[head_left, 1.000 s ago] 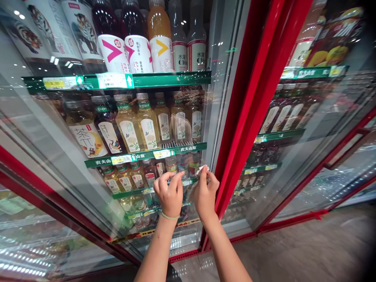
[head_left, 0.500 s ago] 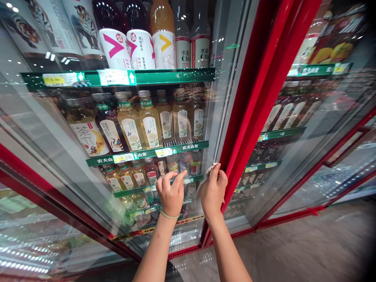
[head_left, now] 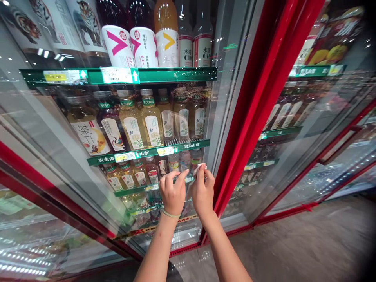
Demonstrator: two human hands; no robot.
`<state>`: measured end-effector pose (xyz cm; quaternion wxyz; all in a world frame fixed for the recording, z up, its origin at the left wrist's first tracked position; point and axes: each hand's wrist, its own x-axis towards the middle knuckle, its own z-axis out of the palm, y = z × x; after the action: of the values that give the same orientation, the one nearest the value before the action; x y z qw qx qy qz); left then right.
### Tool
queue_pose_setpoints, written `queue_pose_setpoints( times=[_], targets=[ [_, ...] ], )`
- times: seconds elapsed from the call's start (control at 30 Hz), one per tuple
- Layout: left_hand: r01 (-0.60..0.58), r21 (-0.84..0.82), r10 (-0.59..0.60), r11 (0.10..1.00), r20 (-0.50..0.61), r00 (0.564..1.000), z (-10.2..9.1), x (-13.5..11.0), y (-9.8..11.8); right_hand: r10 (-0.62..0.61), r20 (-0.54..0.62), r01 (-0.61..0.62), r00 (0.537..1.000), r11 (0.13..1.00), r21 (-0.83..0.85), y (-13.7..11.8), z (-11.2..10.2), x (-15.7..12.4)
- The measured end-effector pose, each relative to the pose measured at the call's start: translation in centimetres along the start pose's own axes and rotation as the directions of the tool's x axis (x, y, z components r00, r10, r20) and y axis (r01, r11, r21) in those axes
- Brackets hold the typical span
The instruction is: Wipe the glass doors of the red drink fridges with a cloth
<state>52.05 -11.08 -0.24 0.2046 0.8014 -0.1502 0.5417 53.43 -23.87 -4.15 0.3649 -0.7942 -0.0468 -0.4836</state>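
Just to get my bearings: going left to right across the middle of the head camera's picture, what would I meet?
Moon-label tea bottle, dark bottle beside it, left hand, right hand pinching a white tissue, red door post, door handle.

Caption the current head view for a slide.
Right hand pinching a white tissue-like scrap, left hand beside it, before a red-framed glass door with bottled drinks shelved behind.

Grey floor; red-framed cooler at right; light reflections lower left
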Motion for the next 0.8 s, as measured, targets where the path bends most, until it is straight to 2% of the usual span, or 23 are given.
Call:
queue_pose_setpoints(
  times=[0.07,0.2,0.37,0.57,0.73,0.8],
  targets=[
    [0.014,0.021,-0.014,1.0,-0.002,1.0,-0.2,0.0,0.0,-0.036,0.009,0.037,0.999,0.995,-0.092,-0.1,0.1,0.1],
    [0.052,0.077,-0.05,0.996,-0.026,0.998,-0.7,0.1,-0.2,-0.036,-0.058,0.023,0.998,0.978,-0.207,-0.1,0.3,-0.3],
    [0.053,0.041,-0.052,0.998,-0.033,0.998,-1.3,0.2,-0.7,-0.165,0.01,0.164,0.986,0.965,-0.205,-1.0,1.0,-0.7],
    [0.101,0.033,-0.098,0.994,-0.063,0.993,-2.2,0.3,-1.8,-0.147,-0.012,0.142,0.989,0.972,-0.188,-1.8,1.3,-0.4],
    [0.11,0.037,-0.107,0.993,-0.075,0.991,-2.8,0.4,-2.6,-0.231,0.004,0.228,0.973,0.961,-0.157,-3.0,2.6,-1.9],
    [0.129,0.052,-0.124,0.99,-0.09,0.988,-3.2,0.4,-3.1,-0.234,-0.017,0.228,0.972,0.959,-0.168,-3.3,3.0,-2.1]
  ],
)
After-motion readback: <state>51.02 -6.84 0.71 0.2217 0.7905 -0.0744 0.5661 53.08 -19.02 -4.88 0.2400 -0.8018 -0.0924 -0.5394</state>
